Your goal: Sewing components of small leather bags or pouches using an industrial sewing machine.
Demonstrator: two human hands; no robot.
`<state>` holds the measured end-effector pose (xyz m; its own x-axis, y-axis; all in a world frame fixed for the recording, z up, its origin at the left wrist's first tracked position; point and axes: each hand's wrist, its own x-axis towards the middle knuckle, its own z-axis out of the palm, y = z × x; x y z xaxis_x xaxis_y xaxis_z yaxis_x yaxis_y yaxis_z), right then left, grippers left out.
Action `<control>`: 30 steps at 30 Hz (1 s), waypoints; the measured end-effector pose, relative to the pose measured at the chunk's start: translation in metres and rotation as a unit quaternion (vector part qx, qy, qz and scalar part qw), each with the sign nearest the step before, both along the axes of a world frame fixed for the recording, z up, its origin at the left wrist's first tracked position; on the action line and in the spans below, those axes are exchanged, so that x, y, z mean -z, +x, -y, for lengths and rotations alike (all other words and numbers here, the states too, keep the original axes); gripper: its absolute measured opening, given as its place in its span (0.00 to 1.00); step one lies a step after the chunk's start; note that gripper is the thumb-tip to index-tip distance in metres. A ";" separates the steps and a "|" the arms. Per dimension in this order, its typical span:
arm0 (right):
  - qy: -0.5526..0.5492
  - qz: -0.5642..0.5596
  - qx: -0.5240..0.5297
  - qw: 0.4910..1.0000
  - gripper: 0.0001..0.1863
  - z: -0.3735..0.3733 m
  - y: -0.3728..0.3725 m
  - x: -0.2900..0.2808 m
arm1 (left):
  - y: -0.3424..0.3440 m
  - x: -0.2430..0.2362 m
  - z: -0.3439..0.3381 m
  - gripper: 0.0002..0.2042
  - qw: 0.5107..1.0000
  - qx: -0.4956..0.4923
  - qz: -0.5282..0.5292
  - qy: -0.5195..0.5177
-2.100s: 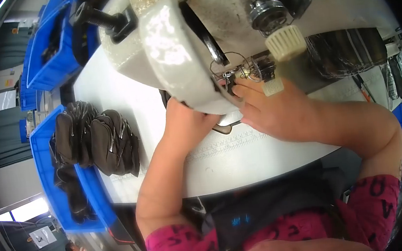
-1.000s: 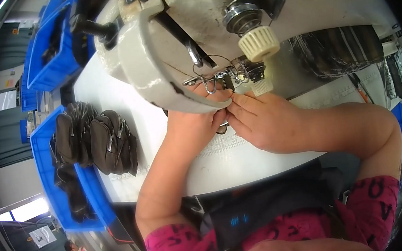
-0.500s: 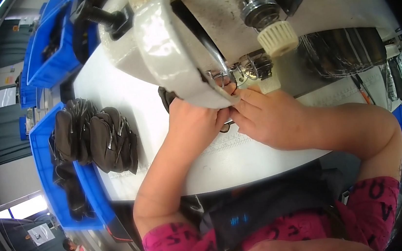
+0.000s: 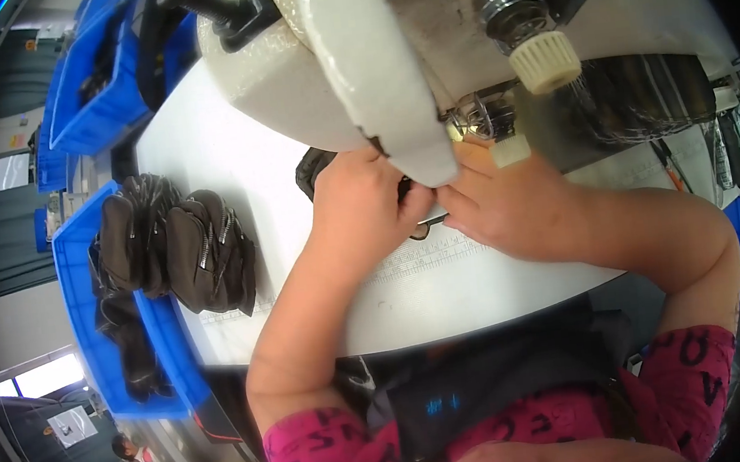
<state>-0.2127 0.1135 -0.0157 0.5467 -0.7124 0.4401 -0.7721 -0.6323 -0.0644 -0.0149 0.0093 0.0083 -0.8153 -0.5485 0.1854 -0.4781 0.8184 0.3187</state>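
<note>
A white sewing machine (image 4: 375,68) with metal tension dials and cream knobs overhangs my hands. My left hand (image 4: 358,205), fingers curled, grips a dark fabric piece (image 4: 310,174) whose edge shows beside it under the machine. My right hand (image 4: 512,207) has its fingers bent on the same piece beside the needle area; the machine hides some fingertips and the needle itself. A small loop (image 4: 417,231) shows below the gap between my hands, on the white table (image 4: 387,310) with a printed ruler.
Stacked dark zippered pouches (image 4: 205,253) lie at the left, by a blue bin (image 4: 72,267). Further blue bins (image 4: 97,75) stand behind. A dark roll of material (image 4: 645,98) and scissors (image 4: 671,163) sit at right. Another person (image 4: 127,450) is at lower left.
My left hand has shifted slightly up and right beneath the machine head. My right hand has moved slightly up and right since a second ago. The view of the machine has shifted too.
</note>
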 end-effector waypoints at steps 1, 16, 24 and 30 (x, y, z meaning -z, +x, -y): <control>0.005 0.010 0.004 1.000 0.18 0.000 0.000 -0.002 | 0.001 -0.001 0.003 0.17 1.000 0.013 -0.025 0.013; 0.004 0.010 0.025 1.000 0.19 -0.001 0.002 -0.005 | -0.004 0.009 -0.009 0.17 0.998 -0.004 -0.052 -0.030; -0.014 0.038 0.013 0.999 0.10 0.001 0.001 0.005 | 0.004 0.006 0.002 0.10 0.973 -0.090 -0.043 0.208; -0.012 0.028 0.005 1.000 0.04 0.001 0.003 0.005 | 0.013 0.014 0.002 0.09 0.942 -0.134 -0.110 0.287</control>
